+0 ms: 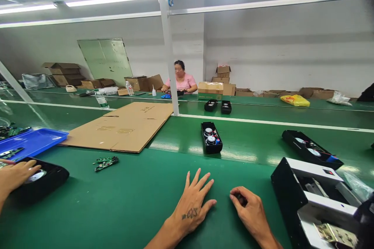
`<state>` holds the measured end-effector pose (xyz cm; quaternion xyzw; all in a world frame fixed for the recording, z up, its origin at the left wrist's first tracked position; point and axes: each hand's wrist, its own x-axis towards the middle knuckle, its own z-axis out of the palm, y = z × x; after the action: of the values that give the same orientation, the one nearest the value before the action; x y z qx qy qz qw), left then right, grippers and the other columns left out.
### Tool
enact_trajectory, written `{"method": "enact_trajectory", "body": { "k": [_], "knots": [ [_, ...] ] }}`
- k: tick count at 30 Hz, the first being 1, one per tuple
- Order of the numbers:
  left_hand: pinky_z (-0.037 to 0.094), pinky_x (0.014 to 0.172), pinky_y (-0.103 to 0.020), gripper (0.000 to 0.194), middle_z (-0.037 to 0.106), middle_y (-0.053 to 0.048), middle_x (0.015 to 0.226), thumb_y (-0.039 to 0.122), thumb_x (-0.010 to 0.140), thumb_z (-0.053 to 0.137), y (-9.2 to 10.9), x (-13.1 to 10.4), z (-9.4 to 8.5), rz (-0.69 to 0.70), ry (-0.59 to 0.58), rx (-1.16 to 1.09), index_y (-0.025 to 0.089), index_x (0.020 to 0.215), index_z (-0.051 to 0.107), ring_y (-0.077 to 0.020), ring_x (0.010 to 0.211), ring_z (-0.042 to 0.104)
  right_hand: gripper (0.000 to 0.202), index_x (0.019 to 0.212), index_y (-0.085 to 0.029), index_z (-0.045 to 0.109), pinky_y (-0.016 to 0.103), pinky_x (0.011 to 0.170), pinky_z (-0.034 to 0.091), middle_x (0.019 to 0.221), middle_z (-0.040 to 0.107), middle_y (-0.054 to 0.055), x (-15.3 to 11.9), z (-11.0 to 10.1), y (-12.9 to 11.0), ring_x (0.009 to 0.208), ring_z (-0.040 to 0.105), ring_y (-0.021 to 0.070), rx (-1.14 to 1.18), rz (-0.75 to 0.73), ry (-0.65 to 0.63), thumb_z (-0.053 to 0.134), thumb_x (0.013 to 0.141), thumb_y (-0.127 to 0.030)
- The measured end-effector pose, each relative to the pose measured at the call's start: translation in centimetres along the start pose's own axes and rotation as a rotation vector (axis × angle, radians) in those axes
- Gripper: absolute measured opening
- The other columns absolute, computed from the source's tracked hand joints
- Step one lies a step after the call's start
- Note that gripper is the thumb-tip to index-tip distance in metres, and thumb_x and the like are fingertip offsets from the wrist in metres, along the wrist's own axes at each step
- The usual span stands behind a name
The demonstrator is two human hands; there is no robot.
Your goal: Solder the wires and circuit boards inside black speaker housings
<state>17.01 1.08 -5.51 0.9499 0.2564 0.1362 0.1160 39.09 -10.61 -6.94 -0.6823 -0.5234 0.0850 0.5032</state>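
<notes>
My left hand lies over the green mat with its fingers spread and nothing in it. To its right, my right hand is curled, thumb and fingertips pressed together; whatever they hold, if anything, is hidden. Beyond both hands, a black speaker housing with two round drivers rests on the green belt. A black and white machine stands close to the right of my right hand. Several green circuit boards lie on the mat to the left.
At the left edge another person's hand touches a black housing, near a blue tray. Flat cardboard covers the back left. Another open housing lies behind the machine. A person in pink sits across.
</notes>
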Motion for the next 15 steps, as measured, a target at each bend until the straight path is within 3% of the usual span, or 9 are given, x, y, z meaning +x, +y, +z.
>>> {"method": "enact_trajectory", "body": {
  "k": [2,7,15],
  "knots": [
    [0.02,0.131,-0.082,0.062,0.037,-0.005,0.179,0.057,0.113,0.051,0.36,0.09,-0.12,0.037,0.0,0.004,0.034,0.169,0.039,-0.0396,0.17,0.022,0.022,0.077,-0.025,0.077,0.029,0.059,0.054,0.068,0.073,0.001,-0.02,-0.01,-0.01,0.057,0.064,0.0178,-0.002,0.007,-0.006,0.065,0.089,-0.037],
    [0.016,0.128,-0.089,0.07,0.029,-0.005,0.181,0.067,0.109,0.051,0.7,0.12,-0.26,-0.005,-0.055,0.017,0.032,0.169,0.041,-0.0469,0.17,0.014,0.021,0.076,-0.025,0.076,0.029,0.06,0.053,0.068,0.073,0.001,-0.05,0.03,-0.06,0.057,0.065,0.0179,-0.006,0.018,-0.016,0.065,0.088,-0.037],
    [0.015,0.13,-0.086,0.073,0.037,-0.004,0.178,0.073,0.108,0.046,0.24,-0.13,0.11,-0.008,-0.136,-0.045,0.034,0.17,0.039,-0.0453,0.169,0.018,0.02,0.076,-0.025,0.077,0.03,0.059,0.053,0.066,0.072,0.001,0.04,0.01,-0.11,0.056,0.064,0.0184,-0.008,0.02,-0.027,0.065,0.088,-0.036]
  ]
}}
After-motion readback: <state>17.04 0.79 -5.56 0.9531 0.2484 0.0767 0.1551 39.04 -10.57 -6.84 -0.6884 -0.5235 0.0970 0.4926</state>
